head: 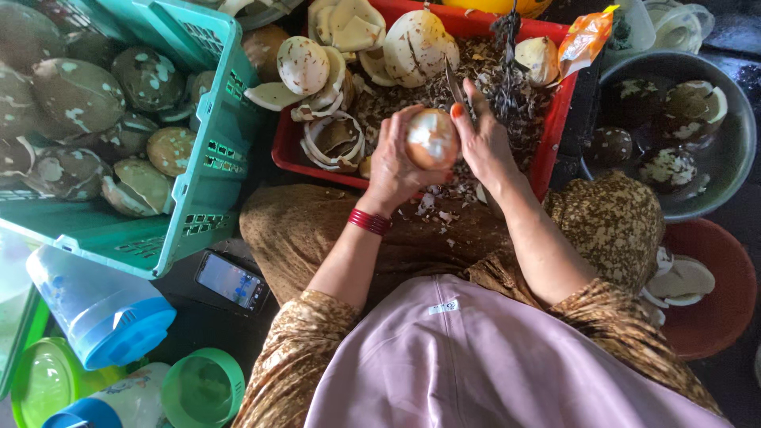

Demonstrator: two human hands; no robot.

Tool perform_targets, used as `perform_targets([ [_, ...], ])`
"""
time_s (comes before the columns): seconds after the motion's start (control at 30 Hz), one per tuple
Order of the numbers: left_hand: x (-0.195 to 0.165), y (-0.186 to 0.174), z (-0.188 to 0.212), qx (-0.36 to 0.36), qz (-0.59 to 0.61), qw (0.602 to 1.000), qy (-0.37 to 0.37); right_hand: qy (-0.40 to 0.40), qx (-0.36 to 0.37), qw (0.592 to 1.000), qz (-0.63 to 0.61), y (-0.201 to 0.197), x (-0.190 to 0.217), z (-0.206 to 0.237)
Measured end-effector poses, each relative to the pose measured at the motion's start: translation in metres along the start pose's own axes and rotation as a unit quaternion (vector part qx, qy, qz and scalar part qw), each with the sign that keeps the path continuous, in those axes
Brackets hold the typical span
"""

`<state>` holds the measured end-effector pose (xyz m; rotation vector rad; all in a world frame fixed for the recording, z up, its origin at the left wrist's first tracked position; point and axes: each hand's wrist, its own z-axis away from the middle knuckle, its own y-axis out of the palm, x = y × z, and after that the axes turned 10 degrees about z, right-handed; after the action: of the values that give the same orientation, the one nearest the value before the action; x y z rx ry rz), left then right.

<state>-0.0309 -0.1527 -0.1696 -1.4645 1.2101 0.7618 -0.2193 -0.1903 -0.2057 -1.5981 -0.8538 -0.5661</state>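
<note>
My left hand (394,165) cups a round, partly peeled coconut kernel (432,138), brown with white patches, over my lap. My right hand (485,141) grips a knife (454,85) whose blade points away from me and lies against the kernel's right side. Both hands hover at the near edge of a red tray (548,150) holding peeled white kernel pieces (412,43) and a heap of brown shavings (495,71). Loose shavings lie on my brown patterned skirt below the hands.
A teal crate (208,150) of unpeeled brown kernels stands at the left. A grey bowl (733,150) with dark kernels sits at the right, a red bowl (725,305) with white pieces below it. A phone (231,280), plastic jugs and a green cup (204,388) lie lower left.
</note>
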Motion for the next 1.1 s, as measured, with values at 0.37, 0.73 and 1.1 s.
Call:
perform_targets([
  [0.37,0.013,-0.012,-0.007,0.039,0.106,0.993,0.020,-0.026,0.145,0.987,-0.067,-0.029,0.026,0.035],
  [0.73,0.012,-0.005,-0.002,0.017,0.044,0.999,0.002,0.027,0.087,0.987,0.133,-0.028,0.057,0.035],
  [1.1,0.011,0.010,0.002,0.043,0.076,0.995,0.039,0.142,0.089,0.980,-0.107,-0.005,0.000,0.007],
])
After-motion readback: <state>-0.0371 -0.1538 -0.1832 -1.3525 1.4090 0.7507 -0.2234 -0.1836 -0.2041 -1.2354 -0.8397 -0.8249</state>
